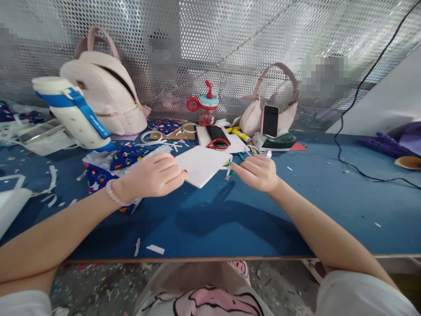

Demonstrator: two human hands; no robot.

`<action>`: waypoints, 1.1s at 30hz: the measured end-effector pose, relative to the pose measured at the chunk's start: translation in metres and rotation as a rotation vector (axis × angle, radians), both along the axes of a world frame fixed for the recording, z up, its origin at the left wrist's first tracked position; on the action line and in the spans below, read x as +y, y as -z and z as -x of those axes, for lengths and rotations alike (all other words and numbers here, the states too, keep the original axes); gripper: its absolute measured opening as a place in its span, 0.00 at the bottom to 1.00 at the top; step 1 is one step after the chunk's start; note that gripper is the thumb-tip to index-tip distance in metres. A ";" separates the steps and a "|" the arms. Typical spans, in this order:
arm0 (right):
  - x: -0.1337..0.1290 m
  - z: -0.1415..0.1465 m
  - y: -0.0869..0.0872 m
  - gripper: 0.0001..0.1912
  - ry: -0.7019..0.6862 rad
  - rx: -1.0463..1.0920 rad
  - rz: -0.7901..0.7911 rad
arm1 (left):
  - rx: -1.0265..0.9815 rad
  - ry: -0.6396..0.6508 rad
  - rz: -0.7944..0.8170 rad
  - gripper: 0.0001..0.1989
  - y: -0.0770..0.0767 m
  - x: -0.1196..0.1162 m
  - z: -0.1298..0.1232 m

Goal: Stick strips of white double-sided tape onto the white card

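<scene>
My left hand [158, 174], with a pink bead bracelet [115, 194] at the wrist, pinches a white piece of paper [202, 164] by its left side. The paper is tilted above the blue table. At its right corner is my right hand [258, 172], fingers curled in and one fingertip pointing at the paper's edge. Whether that fingertip touches the paper, I cannot tell. A small white end [269, 154] shows just behind the right knuckles; what it belongs to is hidden. Beyond the paper lie red-handled scissors [217, 143] and a black phone-like object [219, 135].
A pale backpack [103, 92] and a white-blue bottle [72, 112] stand back left. Near the back are a red-handled cup [208, 105], a handbag [286, 112] and a phone [270, 120]. Patterned blue packets [126, 156] lie left. A black cable [348, 160] crosses the right.
</scene>
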State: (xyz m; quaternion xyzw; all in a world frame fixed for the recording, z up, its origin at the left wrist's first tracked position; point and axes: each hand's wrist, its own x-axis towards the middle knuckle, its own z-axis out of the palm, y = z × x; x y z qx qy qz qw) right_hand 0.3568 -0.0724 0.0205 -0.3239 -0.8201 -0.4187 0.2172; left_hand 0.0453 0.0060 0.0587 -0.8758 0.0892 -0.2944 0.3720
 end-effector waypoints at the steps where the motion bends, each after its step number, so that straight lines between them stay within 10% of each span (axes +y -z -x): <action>1: 0.000 0.002 0.001 0.10 -0.033 -0.016 0.022 | 0.066 0.030 0.022 0.12 0.003 -0.002 -0.001; 8: -0.001 0.021 0.009 0.22 -0.283 -0.108 0.225 | 0.466 0.132 0.351 0.17 0.034 -0.023 -0.014; 15: -0.003 0.028 0.017 0.25 -0.118 0.044 0.437 | 0.339 -0.259 0.963 0.17 0.058 -0.016 -0.026; 23: -0.001 0.040 0.005 0.15 0.432 0.218 0.902 | 0.521 -0.401 0.897 0.22 0.066 -0.019 -0.034; 33: -0.008 0.036 -0.018 0.09 0.239 0.009 1.213 | 0.573 -0.468 0.851 0.23 0.061 -0.021 -0.039</action>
